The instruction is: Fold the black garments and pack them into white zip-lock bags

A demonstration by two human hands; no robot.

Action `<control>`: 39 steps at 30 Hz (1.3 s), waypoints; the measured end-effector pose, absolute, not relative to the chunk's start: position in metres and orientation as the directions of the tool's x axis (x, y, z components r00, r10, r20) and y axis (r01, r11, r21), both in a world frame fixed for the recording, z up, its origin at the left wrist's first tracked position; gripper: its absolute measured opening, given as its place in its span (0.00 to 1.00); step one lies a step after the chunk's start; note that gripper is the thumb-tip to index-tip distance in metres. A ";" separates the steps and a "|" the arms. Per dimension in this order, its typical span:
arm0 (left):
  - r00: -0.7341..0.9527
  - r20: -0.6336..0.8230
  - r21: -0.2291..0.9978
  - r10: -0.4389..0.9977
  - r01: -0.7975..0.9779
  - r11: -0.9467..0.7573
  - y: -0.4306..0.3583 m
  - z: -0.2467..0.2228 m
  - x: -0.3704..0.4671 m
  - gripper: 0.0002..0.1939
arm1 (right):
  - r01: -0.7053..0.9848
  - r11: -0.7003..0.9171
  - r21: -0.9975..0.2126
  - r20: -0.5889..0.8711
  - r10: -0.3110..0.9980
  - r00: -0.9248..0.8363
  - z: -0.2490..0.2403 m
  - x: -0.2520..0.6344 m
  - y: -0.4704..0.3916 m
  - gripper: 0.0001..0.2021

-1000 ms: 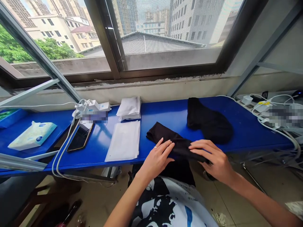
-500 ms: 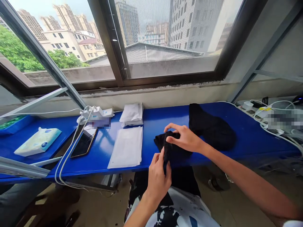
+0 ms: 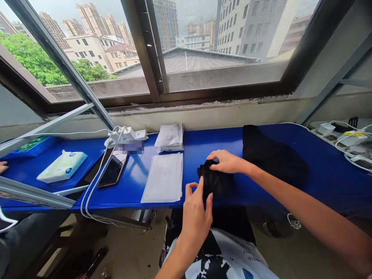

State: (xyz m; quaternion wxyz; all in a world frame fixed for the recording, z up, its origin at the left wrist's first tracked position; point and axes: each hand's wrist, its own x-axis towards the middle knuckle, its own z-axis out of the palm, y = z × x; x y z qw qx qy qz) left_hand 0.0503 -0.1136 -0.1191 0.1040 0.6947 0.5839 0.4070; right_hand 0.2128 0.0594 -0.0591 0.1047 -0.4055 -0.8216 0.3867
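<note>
On the blue table (image 3: 192, 143), close to its front edge, lies a folded piece of black cloth (image 3: 219, 182). My right hand (image 3: 225, 161) comes over it from the right, thumb and fingers pinching its bunched upper left part. My left hand (image 3: 196, 209) is at the cloth's left front side, with thumb and index finger spread apart and nothing gripped between them. Whether those fingertips brush the cloth I cannot tell. A larger black cloth item (image 3: 271, 157) lies spread to the right, partly behind my right forearm.
Flat translucent bags (image 3: 162, 178) and a stack of white packets (image 3: 170, 137) lie left of the cloth. Beyond are a phone (image 3: 112, 170), a power strip (image 3: 128, 134), hanging white cables (image 3: 93, 190) and a tissue pack (image 3: 62, 166). Another person's hand (image 3: 3, 167) shows at far left.
My left hand has let go of the cloth's front edge and its fingers have spread. The raised cloth fold now lies lower, still pinched by my right hand. The view has shifted slightly left.
</note>
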 end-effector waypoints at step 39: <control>0.066 0.087 0.996 0.994 -0.027 -0.086 -0.052 -0.042 0.016 0.25 | -0.232 -0.096 -0.968 -0.032 0.964 -0.262 -0.058 0.225 -0.018 0.21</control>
